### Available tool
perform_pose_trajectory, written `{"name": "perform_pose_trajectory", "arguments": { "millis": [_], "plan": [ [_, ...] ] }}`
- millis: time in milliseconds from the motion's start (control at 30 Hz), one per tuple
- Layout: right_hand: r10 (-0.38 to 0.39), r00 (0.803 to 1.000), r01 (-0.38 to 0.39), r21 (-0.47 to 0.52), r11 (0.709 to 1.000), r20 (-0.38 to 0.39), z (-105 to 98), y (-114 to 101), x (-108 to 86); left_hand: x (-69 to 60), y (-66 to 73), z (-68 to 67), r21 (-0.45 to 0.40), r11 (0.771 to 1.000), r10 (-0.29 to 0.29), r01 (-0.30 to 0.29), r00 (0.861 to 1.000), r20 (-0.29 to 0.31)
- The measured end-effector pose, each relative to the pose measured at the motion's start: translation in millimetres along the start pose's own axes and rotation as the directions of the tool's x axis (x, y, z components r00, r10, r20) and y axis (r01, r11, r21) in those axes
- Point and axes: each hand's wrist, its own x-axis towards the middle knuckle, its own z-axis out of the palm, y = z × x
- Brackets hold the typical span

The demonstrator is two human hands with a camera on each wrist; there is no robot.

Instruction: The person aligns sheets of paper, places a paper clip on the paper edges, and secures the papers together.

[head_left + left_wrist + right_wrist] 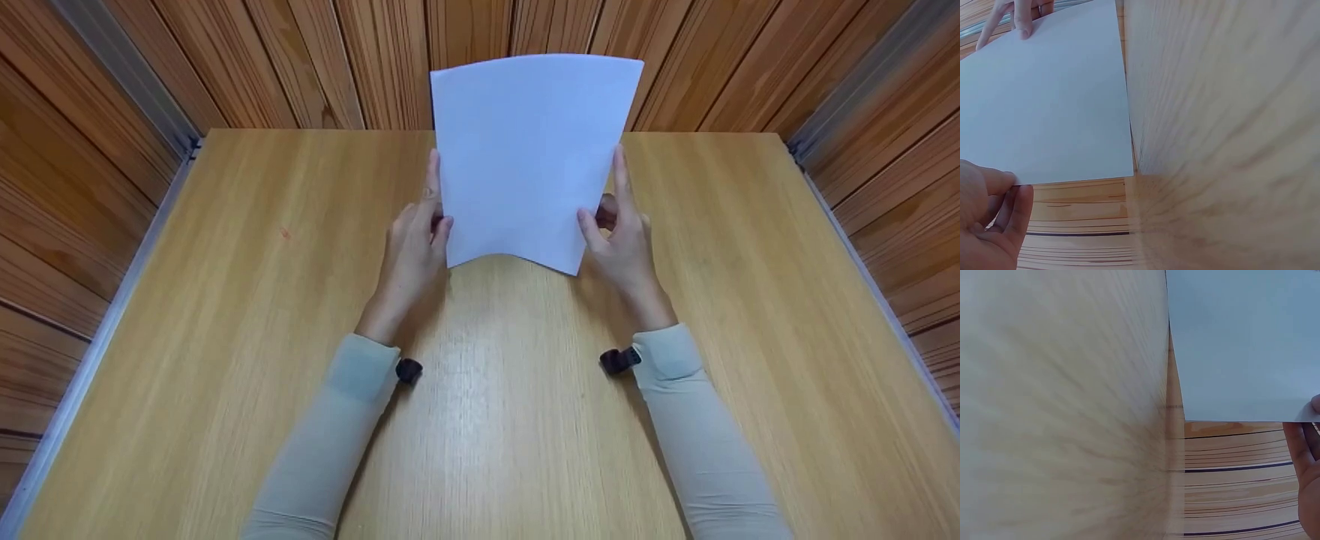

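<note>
A white sheet of paper (532, 157) is held up by its two side edges, bowed a little across its width. My left hand (415, 240) pinches the left edge low down, thumb in front and index finger pointing up along the side. On the opposite edge, my right hand (622, 240) pinches the paper in a like manner. The left wrist view shows the thumb on the face of the paper (1050, 101), fingers behind. In the right wrist view the right hand (1307, 478) is partly cut off by the frame beside the paper (1247, 343).
Beneath the hands lies a wooden table (495, 420). Wood-plank walls (262, 60) stand behind it and at both sides, with grey metal strips (112, 300) along the side edges. A small dark device (409, 371) sits on each sleeve cuff.
</note>
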Motion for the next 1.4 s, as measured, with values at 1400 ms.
{"name": "perform_pose_trajectory", "arguments": {
  "millis": [1400],
  "plan": [
    [0.033, 0.997, -0.034, 0.003, 0.999, 0.068, 1.0, -1.8, -0.9, 0.6, -2.7, 1.3, -0.042, 0.999, -0.026, 0.027, 0.999, 0.018]
  ]
}}
